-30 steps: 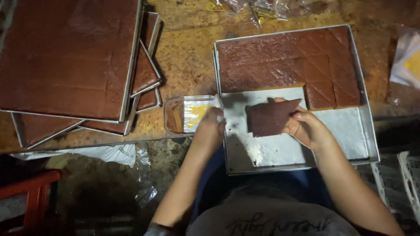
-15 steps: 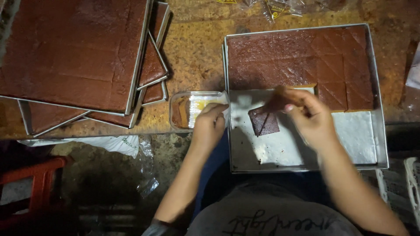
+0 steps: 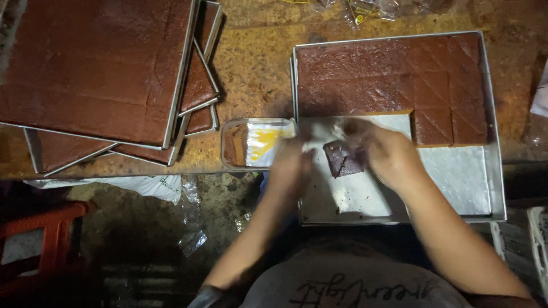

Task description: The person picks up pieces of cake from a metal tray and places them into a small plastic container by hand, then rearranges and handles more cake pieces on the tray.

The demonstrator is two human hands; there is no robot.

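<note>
One head-worn camera looks steeply down (close) over the metal tray (image 3: 495, 171).

Stack of metal trays (image 3: 97, 68) filled with dark brown slab, upper left on worn table (image 3: 257, 63). Crinkled clear wrappers (image 3: 359, 8) at top edge. Red plastic stool (image 3: 40, 234) lower left, white plastic bag (image 3: 142, 185) hanging off table edge.

1. Bare tray floor (image 3: 456, 182) right of right hand (image 3: 388, 157) fingers: open room.
2. Slab (image 3: 388, 74) blocks just beyond fingertips.
3. Small container (image 3: 251, 142) crowds left of left hand (image 3: 291, 165) fingers.
4. Stacked trays (image 3: 97, 68) far left.
</note>
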